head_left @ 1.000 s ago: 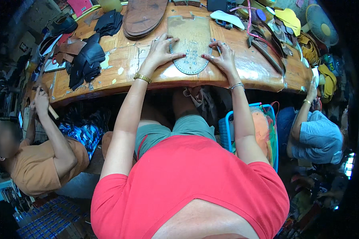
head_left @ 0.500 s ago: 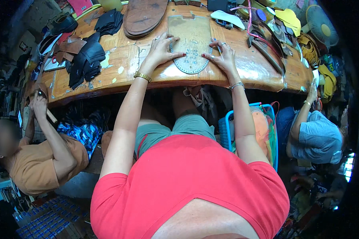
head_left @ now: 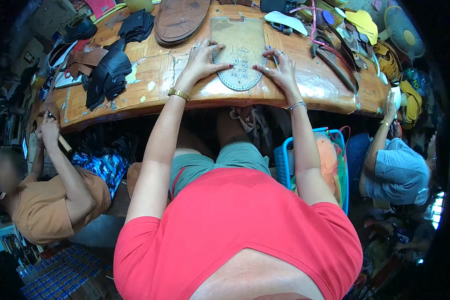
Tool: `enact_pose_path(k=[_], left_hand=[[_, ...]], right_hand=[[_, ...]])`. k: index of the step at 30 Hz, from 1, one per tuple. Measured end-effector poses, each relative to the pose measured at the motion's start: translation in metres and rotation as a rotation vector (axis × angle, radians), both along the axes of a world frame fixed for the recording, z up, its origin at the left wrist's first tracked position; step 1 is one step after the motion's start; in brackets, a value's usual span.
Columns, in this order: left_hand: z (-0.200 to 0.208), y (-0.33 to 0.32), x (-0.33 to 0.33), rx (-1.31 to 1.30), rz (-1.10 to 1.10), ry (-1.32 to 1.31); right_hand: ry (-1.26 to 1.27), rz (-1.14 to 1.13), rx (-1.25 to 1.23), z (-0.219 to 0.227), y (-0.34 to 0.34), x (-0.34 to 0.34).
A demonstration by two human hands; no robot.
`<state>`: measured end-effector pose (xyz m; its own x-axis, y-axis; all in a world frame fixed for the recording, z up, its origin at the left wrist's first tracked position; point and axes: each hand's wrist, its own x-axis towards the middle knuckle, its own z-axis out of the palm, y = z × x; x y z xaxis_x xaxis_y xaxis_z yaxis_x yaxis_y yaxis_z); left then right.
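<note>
A flat tan template (head_left: 241, 37) lies on the wooden table in front of me, its rounded end toward me. Small holes follow its curved edge and blue handwriting marks its face. My left hand (head_left: 201, 64) rests at its left edge, fingers spread and thumb on the surface. At the right edge, my right hand (head_left: 282, 71) presses with its thumb, fingers partly bent. A thin pen-like stick (head_left: 275, 61) is tucked between the right fingers; its tip is hard to make out.
Brown sole-shaped pieces (head_left: 181, 22) lie beyond my left hand, black leather pieces (head_left: 109, 75) farther left. A dark curved tool (head_left: 335, 70) and yellow pieces (head_left: 362, 26) are to the right. A blue basket (head_left: 283, 167) stands below the table. Co-workers sit at both sides.
The template has shifted slightly away from me between my hands, which stay at its edges. The co-worker on the right has raised a hand with a pale piece.
</note>
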<state>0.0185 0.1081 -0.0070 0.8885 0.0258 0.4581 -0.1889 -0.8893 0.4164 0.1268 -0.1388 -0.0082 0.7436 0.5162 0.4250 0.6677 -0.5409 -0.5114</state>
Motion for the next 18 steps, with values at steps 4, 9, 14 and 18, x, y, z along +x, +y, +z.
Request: enact_pose_path(k=[4,9,14,18], left_hand=[[0.0002,-0.0002,-0.0005,-0.003,0.004,0.011],[0.0029,-0.0011,-0.0016,-0.026,-0.004,0.017],[0.0009,0.0,-0.0007,-0.035,-0.004,0.012],[0.0018,-0.001,-0.0018,-0.034,-0.002,0.008]], right_hand=[[0.018,-0.001,-0.005,0.0031,-0.0002,-0.0023],[0.007,0.003,0.0,0.0033,-0.0007,-0.0026],[-0.047,0.014,0.022,-0.0012,-0.0011,-0.0005],[-0.042,0.015,0.022,-0.0015,-0.0014,-0.0004]])
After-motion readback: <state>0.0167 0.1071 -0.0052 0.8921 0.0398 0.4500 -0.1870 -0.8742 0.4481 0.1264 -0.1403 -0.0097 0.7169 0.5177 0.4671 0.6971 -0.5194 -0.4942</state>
